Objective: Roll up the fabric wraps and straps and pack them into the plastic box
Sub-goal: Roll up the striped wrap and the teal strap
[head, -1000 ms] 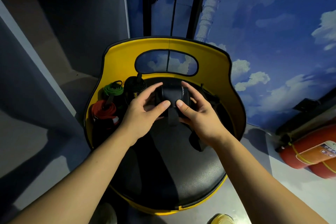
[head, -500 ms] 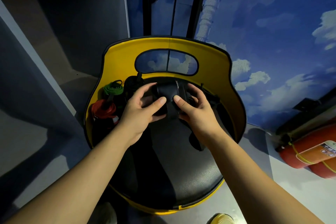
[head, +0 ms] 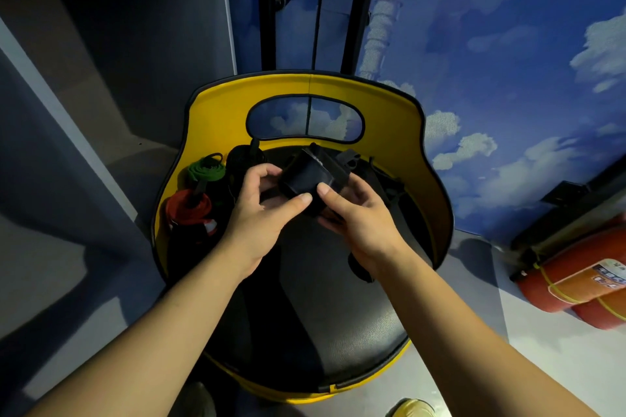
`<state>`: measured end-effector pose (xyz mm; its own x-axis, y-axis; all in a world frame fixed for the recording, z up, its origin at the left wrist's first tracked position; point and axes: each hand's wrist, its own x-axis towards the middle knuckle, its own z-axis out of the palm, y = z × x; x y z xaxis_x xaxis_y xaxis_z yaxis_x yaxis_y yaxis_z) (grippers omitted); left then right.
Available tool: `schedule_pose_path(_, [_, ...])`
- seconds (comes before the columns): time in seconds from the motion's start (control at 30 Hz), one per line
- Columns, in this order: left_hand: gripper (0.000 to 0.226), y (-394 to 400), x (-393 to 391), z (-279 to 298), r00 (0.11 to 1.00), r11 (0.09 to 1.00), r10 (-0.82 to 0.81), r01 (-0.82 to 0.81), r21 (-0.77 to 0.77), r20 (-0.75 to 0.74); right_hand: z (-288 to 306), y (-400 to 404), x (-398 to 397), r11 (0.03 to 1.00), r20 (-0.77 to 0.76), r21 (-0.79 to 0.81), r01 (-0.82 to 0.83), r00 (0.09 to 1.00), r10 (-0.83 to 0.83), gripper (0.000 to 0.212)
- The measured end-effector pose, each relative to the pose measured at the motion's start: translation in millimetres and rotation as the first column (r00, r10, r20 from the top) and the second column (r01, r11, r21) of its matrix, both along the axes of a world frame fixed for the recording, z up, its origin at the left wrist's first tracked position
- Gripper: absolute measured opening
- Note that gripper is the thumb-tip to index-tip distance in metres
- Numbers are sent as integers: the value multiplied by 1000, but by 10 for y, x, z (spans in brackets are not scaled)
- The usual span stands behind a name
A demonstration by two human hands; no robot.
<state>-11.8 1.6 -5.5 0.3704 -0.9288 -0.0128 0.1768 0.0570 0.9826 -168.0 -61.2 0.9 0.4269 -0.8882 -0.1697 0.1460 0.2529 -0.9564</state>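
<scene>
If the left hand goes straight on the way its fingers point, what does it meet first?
The left hand points up-right and already holds the black roll. Past that, probably the loose black straps; depth is unclear.

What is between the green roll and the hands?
In the head view, a black roll sits between the green roll and the left hand, which holds the black wrap.

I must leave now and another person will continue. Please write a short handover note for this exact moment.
Left hand and right hand both grip one black wrap roll above the chair seat.
Done: green roll, red roll and another black roll sit rolled at the seat's left back.
Left: loose black straps behind the right hand. The plastic box is not in view; nothing visibly packed.
</scene>
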Motion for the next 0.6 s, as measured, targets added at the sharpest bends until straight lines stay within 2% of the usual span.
schedule_pose_path(0.1, [43, -22, 82, 16, 999, 1000, 0, -1, 29, 41, 0, -40, -59, 999, 20, -42, 1, 1000, 0, 57])
schedule_pose_path(0.17, [44, -44, 147, 0, 995, 999, 10, -15, 41, 102, -8, -55, -72, 995, -21, -97, -6, 1000, 4, 57])
schedule_pose_path(0.27, [47, -44, 252, -47, 968, 995, -98, 88, 54, 230, -46, -78, -108, 973, -107, -227, -43, 994, 19, 52])
schedule_pose_path(0.37, [60, -14, 321, -134, 919, 980, -188, 154, 123, 346, -145, -102, -159, 953, -164, -280, -117, 984, 73, 60])
schedule_pose_path(0.47, [72, 26, 342, -261, 901, 979, -178, 120, 167, 396, -325, -133, -175, 945, -192, -279, -171, 974, 119, 70])
schedule_pose_path(0.6, [59, 65, 352, -483, 894, 975, -150, 63, 213, 422, -556, -130, -179, 918, -322, -328, -222, 940, 112, 73])
